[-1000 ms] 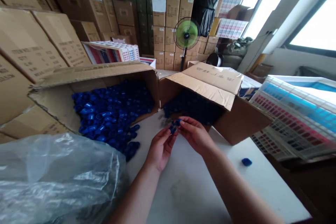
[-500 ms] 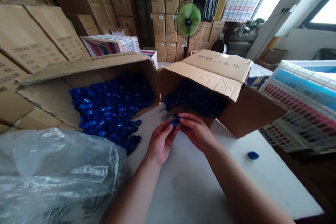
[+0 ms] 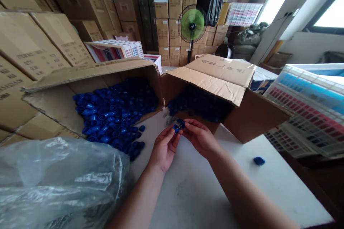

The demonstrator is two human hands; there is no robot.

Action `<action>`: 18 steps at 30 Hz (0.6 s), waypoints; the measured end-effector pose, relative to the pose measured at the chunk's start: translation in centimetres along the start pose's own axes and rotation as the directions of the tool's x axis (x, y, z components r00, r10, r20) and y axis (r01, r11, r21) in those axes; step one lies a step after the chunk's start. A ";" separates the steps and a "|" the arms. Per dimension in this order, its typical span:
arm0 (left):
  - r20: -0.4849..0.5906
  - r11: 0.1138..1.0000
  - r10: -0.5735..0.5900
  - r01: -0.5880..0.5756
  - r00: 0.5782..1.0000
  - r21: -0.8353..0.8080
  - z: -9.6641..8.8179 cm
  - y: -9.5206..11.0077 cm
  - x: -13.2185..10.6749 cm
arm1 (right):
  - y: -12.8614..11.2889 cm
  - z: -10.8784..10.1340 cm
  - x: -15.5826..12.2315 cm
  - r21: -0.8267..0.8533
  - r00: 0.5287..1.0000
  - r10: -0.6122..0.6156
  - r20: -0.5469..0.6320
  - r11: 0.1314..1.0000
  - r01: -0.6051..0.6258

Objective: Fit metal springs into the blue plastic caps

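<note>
Bag: a clear bag (image 3: 53, 182) is laid at the left.
First box: blue caps (image 3: 113, 111) are heaped in a box (image 3: 53, 103).
Left hand (image 3: 164, 148): the fingers are clamped on a small cap (image 3: 177, 128), which is held above the table (image 3: 188, 200).
Right hand (image 3: 200, 137): the fingers are clamped on the same cap.
Second box: more caps are held in a box (image 3: 252, 121).
Table end: one loose cap (image 3: 259, 161) is lying apart.

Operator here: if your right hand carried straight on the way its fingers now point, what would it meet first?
The blue plastic cap comes first: the right hand points left at it, and its fingertips seem to touch it. The left hand holds the same cap from the other side, so that hand would likely come next.
</note>
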State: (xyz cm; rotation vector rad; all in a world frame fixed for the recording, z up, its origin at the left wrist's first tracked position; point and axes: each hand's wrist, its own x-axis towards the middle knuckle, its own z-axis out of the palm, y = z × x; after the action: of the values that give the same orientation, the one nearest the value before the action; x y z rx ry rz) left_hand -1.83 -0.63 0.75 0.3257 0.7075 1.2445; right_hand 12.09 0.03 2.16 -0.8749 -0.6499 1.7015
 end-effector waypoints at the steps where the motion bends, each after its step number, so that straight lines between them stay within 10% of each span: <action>1: 0.001 1.000 0.006 -0.006 1.000 0.004 0.0 0.0 0.0 | 0.0 0.0 0.0 0.003 1.000 -0.002 0.003 1.000 0.002; 18: 0.007 0.987 0.100 -0.100 0.995 0.129 0.0 -0.1 0.1 | 0.6 -0.4 0.0 -0.016 0.998 -0.021 0.061 1.000 0.022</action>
State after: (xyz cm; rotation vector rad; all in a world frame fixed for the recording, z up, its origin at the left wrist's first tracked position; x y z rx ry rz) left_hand -1.76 -0.60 0.70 0.4732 0.7814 1.2964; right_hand 12.08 -0.12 1.39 -0.8282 -0.7126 1.7110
